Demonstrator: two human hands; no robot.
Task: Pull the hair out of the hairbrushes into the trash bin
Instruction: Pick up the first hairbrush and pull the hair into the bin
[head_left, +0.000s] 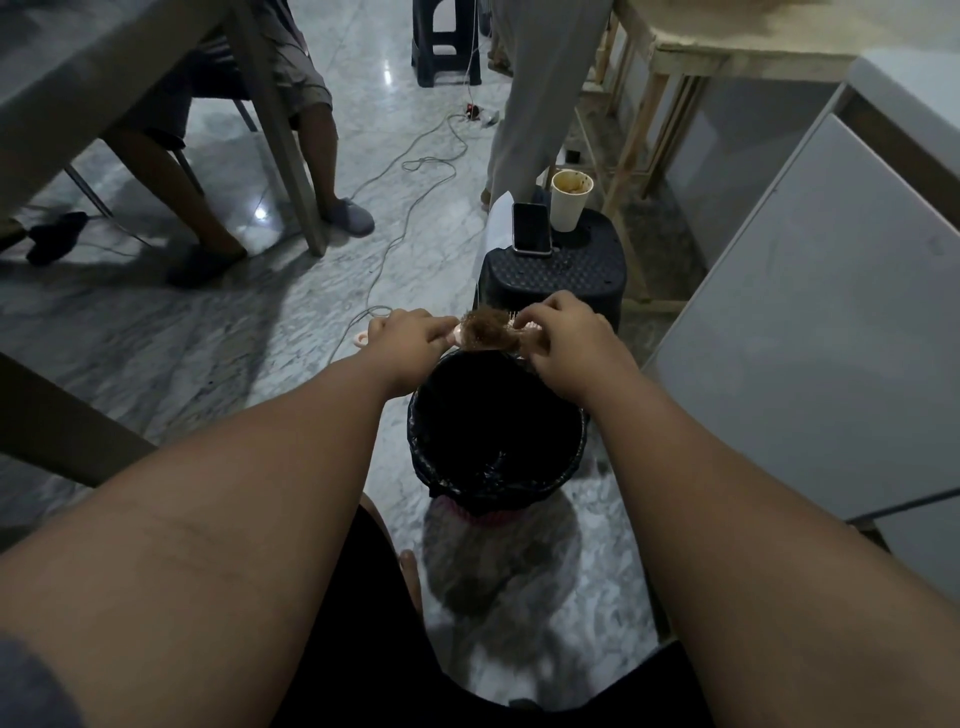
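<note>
Sitting over the work, the person had dark shorts in the lap and both bare forearms stretched forward, so that whatever came loose would fall straight down. Just beyond the knees stood the trash bin (415, 441), a pink tub lined with a black bag whose mouth gaped upward; it was too dark inside to tell whether any hair lay there. Both hands met above the bin's far rim, which looked deliberate: a short drop, and nothing landing on the marble floor (260, 338). The left hand (410, 335) was clenched round the handle of a pink hairbrush (362, 340), whose looped end poked out to the left, holding the tool level. The brush head lay between the hands, buried under a clump of brown hair (485, 332) packed into the bristles. The right hand (558, 332) had its fingertips curled in at the clump's right edge, apparently pinching strands to peel them off, though the knuckles hid the exact grip. By my reading the pull was only beginning, since the clump sat whole on the brush. Behind the bin a black plastic stool (556, 270) carried a smartphone (532, 228) beside a used paper cup (570, 200), parked out of the way. Farther off, a white cable (395, 228) trailed across the floor past other people's legs
</note>
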